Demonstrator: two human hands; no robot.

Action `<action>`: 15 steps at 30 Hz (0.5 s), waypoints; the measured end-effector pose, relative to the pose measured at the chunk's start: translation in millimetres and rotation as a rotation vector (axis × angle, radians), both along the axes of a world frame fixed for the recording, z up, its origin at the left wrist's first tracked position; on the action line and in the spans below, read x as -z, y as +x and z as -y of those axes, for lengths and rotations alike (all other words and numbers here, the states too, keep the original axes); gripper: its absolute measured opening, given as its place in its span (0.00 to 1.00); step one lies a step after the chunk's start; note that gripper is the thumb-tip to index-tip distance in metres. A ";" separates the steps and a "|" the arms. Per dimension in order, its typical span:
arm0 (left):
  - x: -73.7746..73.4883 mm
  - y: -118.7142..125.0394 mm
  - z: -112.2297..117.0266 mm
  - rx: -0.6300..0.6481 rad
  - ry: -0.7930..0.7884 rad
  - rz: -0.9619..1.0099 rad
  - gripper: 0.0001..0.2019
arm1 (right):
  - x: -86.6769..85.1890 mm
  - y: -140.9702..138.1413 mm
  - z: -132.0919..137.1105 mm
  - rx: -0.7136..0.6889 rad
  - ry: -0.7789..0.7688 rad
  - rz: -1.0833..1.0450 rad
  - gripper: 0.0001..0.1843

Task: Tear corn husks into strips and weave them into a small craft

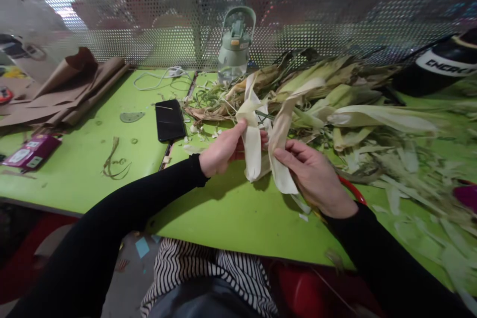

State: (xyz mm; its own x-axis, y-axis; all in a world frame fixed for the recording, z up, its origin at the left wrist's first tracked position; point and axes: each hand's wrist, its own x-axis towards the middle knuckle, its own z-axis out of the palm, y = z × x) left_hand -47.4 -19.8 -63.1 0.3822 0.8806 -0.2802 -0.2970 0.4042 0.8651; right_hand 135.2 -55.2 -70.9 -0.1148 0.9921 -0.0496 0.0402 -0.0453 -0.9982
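Note:
Over the middle of the green table [231, 213], my left hand [223, 151] pinches a pale strip of corn husk [253, 151], its thumb pressed on the front. My right hand [316, 174] is closed on another long corn husk [281, 134], whose upper end curls to the right. Both strips hang with their lower ends just above the tabletop, side by side and slightly apart. Some fingers of my left hand are hidden behind its strip. A heap of green and dry corn husks [335, 79] lies right behind my hands.
A black phone [170, 121] and a white cable [160, 77] lie to the left. Behind stands a green-lidded water bottle [235, 49] by a perforated metal screen [149, 15]. Brown paper [67, 92] is far left; a black bottle [439, 67] is at right. Husk scraps [428, 213] cover the right side.

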 end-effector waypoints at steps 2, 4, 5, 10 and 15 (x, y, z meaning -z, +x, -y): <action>-2.0 -1.4 1.3 -0.010 0.073 -0.053 0.26 | -1.1 2.9 -1.7 0.028 -0.011 0.001 0.18; -4.5 -1.9 2.8 -0.032 0.125 -0.111 0.27 | -2.4 4.8 -3.1 0.061 0.008 0.021 0.18; -5.4 -1.6 3.4 -0.038 0.145 -0.133 0.27 | -3.0 5.1 -3.4 0.075 0.019 0.023 0.18; -0.5 1.8 2.6 -0.066 0.206 -0.221 0.23 | -4.3 -2.9 0.7 0.017 0.044 0.049 0.16; 9.6 3.9 3.2 -0.092 0.164 -0.161 0.16 | -1.9 -15.7 6.5 -0.067 0.106 0.224 0.17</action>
